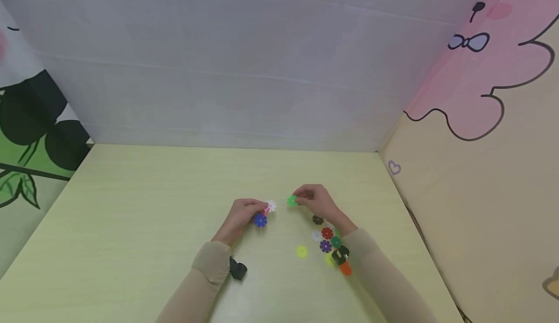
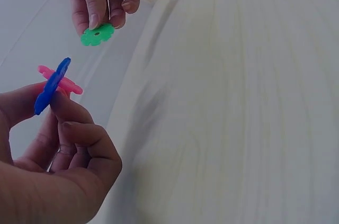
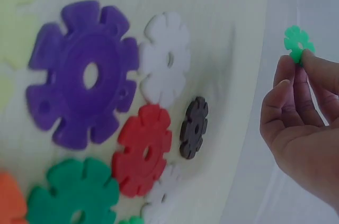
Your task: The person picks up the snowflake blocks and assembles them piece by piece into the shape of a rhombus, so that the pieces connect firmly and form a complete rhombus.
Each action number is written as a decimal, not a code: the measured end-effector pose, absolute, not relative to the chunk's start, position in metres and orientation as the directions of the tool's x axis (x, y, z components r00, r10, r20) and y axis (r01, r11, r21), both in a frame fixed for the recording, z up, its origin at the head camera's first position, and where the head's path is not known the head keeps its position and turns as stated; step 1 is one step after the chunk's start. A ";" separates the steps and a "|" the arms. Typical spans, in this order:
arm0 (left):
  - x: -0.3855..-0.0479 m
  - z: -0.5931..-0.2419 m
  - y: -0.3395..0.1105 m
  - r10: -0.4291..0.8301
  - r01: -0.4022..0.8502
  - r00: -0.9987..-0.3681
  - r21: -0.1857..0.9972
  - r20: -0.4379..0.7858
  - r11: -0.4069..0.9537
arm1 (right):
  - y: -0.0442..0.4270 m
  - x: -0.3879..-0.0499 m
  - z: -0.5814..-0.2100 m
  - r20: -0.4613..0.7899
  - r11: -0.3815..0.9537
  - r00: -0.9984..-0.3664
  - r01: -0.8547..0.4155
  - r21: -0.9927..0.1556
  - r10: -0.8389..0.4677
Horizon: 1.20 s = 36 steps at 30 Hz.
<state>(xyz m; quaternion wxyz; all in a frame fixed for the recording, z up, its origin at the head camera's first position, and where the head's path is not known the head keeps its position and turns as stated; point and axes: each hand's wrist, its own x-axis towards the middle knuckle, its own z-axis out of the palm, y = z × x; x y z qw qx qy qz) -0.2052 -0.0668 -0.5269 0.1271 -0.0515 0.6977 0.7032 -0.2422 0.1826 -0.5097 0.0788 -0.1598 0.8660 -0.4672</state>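
Observation:
My left hand (image 1: 239,218) pinches a joined group of notched discs: a blue disc (image 1: 260,220), a pink disc (image 2: 68,84) crossing it at an angle, and a white disc (image 1: 271,206) at the upper right in the head view. Between the thumb and fingers of my right hand (image 1: 318,201) is a bright green disc (image 1: 291,200). In the left wrist view the green disc (image 2: 97,35) is above and apart from the blue disc (image 2: 52,86). Both hands are raised over the table, with a gap between them.
On the table (image 1: 144,206), below my right hand, lie a black disc (image 1: 318,219), red disc (image 1: 327,233), purple disc (image 1: 325,246), dark green disc (image 1: 336,242), white disc (image 3: 165,59) and orange piece (image 1: 345,268). A yellow disc (image 1: 302,251) lies apart. Walls border the table.

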 end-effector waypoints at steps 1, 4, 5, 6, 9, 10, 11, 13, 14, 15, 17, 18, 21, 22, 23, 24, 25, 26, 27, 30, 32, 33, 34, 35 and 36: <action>-0.205 -0.527 -0.066 0.108 -0.251 -0.962 0.968 -0.250 0.004 | 0.181 -0.243 -0.510 0.013 0.510 -0.935 -0.205 -0.836 -0.356; -0.205 -0.527 -0.066 0.117 -0.242 -0.963 0.970 -0.241 0.011 | 0.177 -0.245 -0.510 0.009 0.496 -0.927 -0.208 -0.843 -0.375; -0.205 -0.527 -0.066 0.119 -0.245 -0.962 0.969 -0.244 0.011 | 0.175 -0.246 -0.509 0.008 0.486 -0.923 -0.210 -0.848 -0.385; -0.205 -0.527 -0.065 0.121 -0.247 -0.962 0.969 -0.246 0.011 | 0.174 -0.246 -0.509 0.009 0.474 -0.918 -0.213 -0.854 -0.396; -0.205 -0.527 -0.065 0.125 -0.245 -0.961 0.969 -0.246 0.019 | 0.171 -0.248 -0.508 0.013 0.431 -0.902 -0.219 -0.875 -0.432; -0.205 -0.526 -0.064 0.126 -0.246 -0.961 0.969 -0.246 0.019 | 0.170 -0.248 -0.507 0.017 0.419 -0.895 -0.225 -0.880 -0.445; -0.205 -0.526 -0.064 0.126 -0.247 -0.961 0.969 -0.248 0.024 | 0.168 -0.248 -0.506 0.021 0.409 -0.888 -0.232 -0.883 -0.459; -0.205 -0.525 -0.064 0.126 -0.247 -0.960 0.968 -0.249 0.030 | 0.166 -0.248 -0.504 0.027 0.397 -0.876 -0.246 -0.884 -0.482; -0.204 -0.524 -0.064 0.126 -0.249 -0.960 0.968 -0.251 0.032 | 0.165 -0.248 -0.503 0.030 0.396 -0.870 -0.254 -0.882 -0.492; -0.204 -0.523 -0.063 0.126 -0.251 -0.959 0.968 -0.253 0.034 | 0.163 -0.248 -0.503 0.032 0.398 -0.865 -0.263 -0.879 -0.501; -0.203 -0.522 -0.064 0.124 -0.256 -0.958 0.966 -0.259 0.037 | 0.161 -0.248 -0.501 0.032 0.405 -0.859 -0.274 -0.872 -0.511; -0.203 -0.522 -0.064 0.122 -0.260 -0.957 0.965 -0.263 0.037 | 0.160 -0.248 -0.501 0.031 0.411 -0.858 -0.278 -0.868 -0.513; -0.202 -0.521 -0.064 0.120 -0.262 -0.957 0.964 -0.265 0.040 | 0.158 -0.249 -0.500 0.037 0.428 -0.855 -0.296 -0.854 -0.517; -0.202 -0.522 -0.064 0.119 -0.261 -0.957 0.964 -0.264 0.040 | 0.158 -0.249 -0.500 0.039 0.433 -0.853 -0.303 -0.849 -0.520; -0.202 -0.522 -0.064 0.121 -0.259 -0.957 0.965 -0.262 0.040 | 0.158 -0.249 -0.500 0.043 0.439 -0.850 -0.313 -0.842 -0.524; -0.202 -0.522 -0.064 0.122 -0.260 -0.957 0.965 -0.262 0.037 | 0.157 -0.250 -0.501 0.045 0.442 -0.847 -0.321 -0.837 -0.530; -0.202 -0.522 -0.064 0.125 -0.259 -0.957 0.965 -0.261 0.034 | 0.157 -0.250 -0.501 0.047 0.441 -0.842 -0.328 -0.835 -0.538; -0.203 -0.523 -0.064 0.127 -0.257 -0.957 0.966 -0.259 0.032 | 0.157 -0.250 -0.501 0.052 0.435 -0.835 -0.337 -0.835 -0.548; -0.202 -0.522 -0.064 0.129 -0.256 -0.957 0.966 -0.258 0.031 | 0.157 -0.250 -0.501 0.052 0.433 -0.830 -0.342 -0.834 -0.556; -0.202 -0.522 -0.064 0.133 -0.255 -0.958 0.967 -0.256 0.024 | 0.156 -0.250 -0.500 0.039 0.434 -0.822 -0.339 -0.835 -0.567; -0.202 -0.522 -0.064 0.134 -0.253 -0.958 0.967 -0.254 0.024 | 0.156 -0.250 -0.500 0.029 0.445 -0.823 -0.336 -0.830 -0.568; -0.202 -0.522 -0.064 0.134 -0.249 -0.959 0.968 -0.251 0.027 | 0.156 -0.250 -0.499 0.022 0.455 -0.824 -0.335 -0.825 -0.567; -0.202 -0.522 -0.064 0.135 -0.248 -0.959 0.968 -0.249 0.026 | 0.155 -0.251 -0.499 0.020 0.461 -0.823 -0.338 -0.821 -0.568; -0.203 -0.523 -0.064 0.134 -0.247 -0.959 0.969 -0.248 0.028 | 0.155 -0.251 -0.499 0.019 0.463 -0.821 -0.340 -0.818 -0.570; -0.203 -0.523 -0.064 0.136 -0.245 -0.960 0.969 -0.247 0.030 | 0.155 -0.251 -0.499 0.022 0.461 -0.818 -0.347 -0.817 -0.575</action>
